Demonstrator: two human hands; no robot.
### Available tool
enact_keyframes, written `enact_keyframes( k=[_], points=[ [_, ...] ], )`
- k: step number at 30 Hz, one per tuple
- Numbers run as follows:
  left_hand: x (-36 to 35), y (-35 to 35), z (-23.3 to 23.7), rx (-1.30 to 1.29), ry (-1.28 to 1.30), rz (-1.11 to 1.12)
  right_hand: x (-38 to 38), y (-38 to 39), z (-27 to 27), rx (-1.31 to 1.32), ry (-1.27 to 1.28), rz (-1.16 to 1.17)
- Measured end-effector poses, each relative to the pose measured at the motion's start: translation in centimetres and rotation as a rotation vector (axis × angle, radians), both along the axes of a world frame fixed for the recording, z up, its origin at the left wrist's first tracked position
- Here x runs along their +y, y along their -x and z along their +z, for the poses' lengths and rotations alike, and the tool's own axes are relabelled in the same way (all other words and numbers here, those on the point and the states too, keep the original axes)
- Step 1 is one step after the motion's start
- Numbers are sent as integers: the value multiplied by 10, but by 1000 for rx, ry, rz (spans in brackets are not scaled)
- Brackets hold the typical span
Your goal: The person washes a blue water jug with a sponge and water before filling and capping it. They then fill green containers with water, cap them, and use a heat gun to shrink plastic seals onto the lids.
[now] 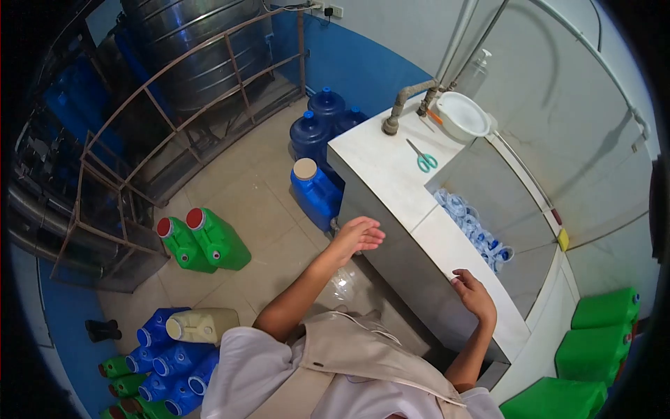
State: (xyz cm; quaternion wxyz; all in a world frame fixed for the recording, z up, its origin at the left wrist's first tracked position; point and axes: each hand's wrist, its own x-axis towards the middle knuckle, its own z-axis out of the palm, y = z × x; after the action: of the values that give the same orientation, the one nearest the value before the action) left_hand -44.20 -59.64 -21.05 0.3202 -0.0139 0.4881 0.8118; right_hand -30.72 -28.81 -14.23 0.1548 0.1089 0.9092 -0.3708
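In the head view, the left hand (356, 237) is open, with fingers loosely extended, near the side of the counter (377, 157). The right hand (474, 295) is partly curled at the counter's edge; I cannot tell if it grips this edge. The blue container (314, 195) stands on the floor beside the counter, where 1 pair of scissors (426, 162) lies.
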Motion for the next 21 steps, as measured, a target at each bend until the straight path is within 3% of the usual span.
enact_keyframes(
  k=[6,13,18,20,21],
  points=[
    [-46,41,-15,3,-14,199,-6,77,-1,85,-18,53],
    [-109,117,-3,46,78,503,-74,220,-14,260,234,208],
    [-154,190,-47,9,110,657,-141,323,-33,264,322,282],
    [-172,240,-77,-22,131,655,-167,365,-42,462,127,371],
    [-175,267,-98,-39,222,662,-178,385,-43,434,150,345]
  ],
)
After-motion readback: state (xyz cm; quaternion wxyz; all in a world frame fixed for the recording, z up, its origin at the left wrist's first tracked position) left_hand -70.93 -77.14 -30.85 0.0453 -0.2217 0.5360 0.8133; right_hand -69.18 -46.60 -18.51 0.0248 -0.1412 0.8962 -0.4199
